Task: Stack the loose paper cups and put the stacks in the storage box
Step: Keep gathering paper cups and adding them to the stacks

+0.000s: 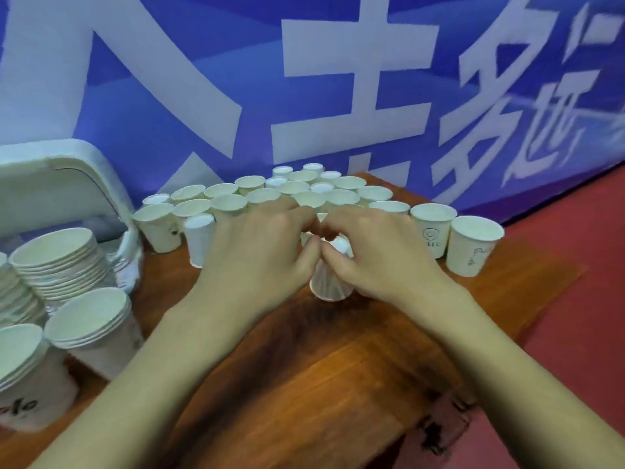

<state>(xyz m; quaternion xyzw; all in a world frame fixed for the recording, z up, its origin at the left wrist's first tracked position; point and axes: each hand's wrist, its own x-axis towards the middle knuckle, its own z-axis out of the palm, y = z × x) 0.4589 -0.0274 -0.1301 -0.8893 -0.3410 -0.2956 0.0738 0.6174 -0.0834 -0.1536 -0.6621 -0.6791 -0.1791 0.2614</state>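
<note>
An upside-down white paper cup point(329, 282) stands in the middle of the wooden table point(304, 374). My left hand point(260, 252) and my right hand point(378, 252) meet over its top, and the fingertips of both pinch it. Behind them several loose white cups point(304, 194) stand upright in a cluster, and one more upside-down cup point(199, 238) stands to the left. Three stacks of cups point(57, 262) stand at the left edge beside the white storage box point(50, 191), which lies tipped on its side.
A blue banner with large white characters hangs right behind the table. Two upright printed cups point(473, 245) stand at the right end of the cluster. The table's right edge drops to a red floor point(575, 333).
</note>
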